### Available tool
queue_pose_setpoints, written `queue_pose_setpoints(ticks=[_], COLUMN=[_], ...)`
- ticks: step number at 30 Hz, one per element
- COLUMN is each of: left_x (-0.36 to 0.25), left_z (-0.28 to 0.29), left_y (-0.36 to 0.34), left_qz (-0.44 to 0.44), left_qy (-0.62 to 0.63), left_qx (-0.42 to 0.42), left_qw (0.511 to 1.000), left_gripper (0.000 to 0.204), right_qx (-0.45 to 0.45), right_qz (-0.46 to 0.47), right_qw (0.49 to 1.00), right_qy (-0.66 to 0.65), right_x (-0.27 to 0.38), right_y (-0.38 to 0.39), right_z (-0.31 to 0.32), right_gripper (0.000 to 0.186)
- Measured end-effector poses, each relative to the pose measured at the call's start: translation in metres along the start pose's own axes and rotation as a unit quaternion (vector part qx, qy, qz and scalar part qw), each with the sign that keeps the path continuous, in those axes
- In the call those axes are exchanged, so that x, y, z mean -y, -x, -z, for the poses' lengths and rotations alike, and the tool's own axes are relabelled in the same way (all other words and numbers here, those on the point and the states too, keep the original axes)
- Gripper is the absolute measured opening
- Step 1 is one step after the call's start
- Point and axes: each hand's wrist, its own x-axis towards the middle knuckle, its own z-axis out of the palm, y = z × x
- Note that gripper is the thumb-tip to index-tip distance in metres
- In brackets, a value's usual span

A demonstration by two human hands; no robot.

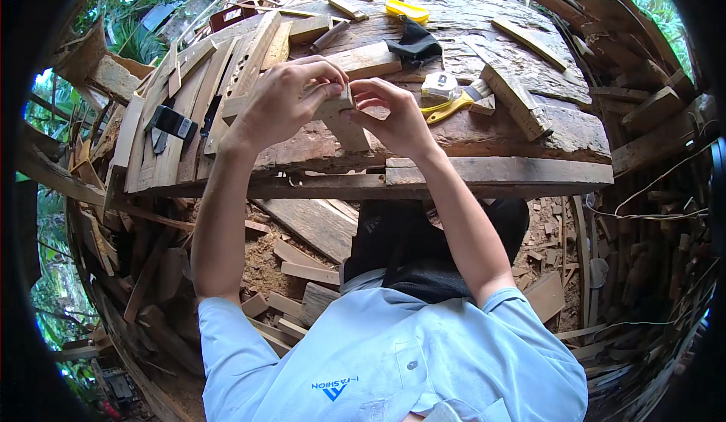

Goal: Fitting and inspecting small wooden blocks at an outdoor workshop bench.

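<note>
My left hand [283,100] and my right hand [393,116] both grip a small pale wooden block [342,119] held upright between them, above the front part of a rough wooden workbench [499,172]. The left fingers curl over the block's top end. The right thumb and fingers pinch its upper right side. The lower end of the block sticks out below the hands.
On the bench lie a tape measure [439,85], a yellow-handled tool [454,104], a yellow object [407,10], a black cloth [414,44], a black tool [172,123] at left and several wood offcuts. Planks and scraps cover the ground below.
</note>
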Motion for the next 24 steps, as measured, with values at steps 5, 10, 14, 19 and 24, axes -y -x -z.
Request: queue_pose_setpoints(ticks=[5, 10, 14, 19, 24], left_x=[0.002, -0.003, -0.008, -0.016, -0.014], left_z=[-0.003, -0.004, -0.011, -0.020, -0.026], left_y=[0.002, 0.004, 0.008, 0.011, 0.013], left_qz=[-0.008, 0.025, 0.021, 0.004, 0.009], left_qy=[-0.010, -0.068, -0.095, -0.107, -0.099], left_qx=[-0.010, 0.004, -0.023, -0.099, -0.119], left_qw=[1.000, 0.997, 0.995, 0.989, 0.988], left_gripper=[0.014, 0.010, 0.010, 0.010, 0.009], right_qx=[-0.005, -0.023, -0.020, -0.009, -0.003], right_qz=[-0.005, 0.002, 0.003, -0.004, -0.022], right_qw=[1.000, 0.999, 1.000, 1.000, 1.000], right_qy=[0.001, -0.026, -0.019, -0.013, -0.002], right_x=[-0.002, -0.004, -0.005, -0.005, 0.004], right_y=[0.000, 0.000, 0.000, 0.002, 0.000], right_z=[-0.002, -0.003, -0.002, 0.000, 0.006], right_gripper=[0.045, 0.039, 0.040, 0.047, 0.041])
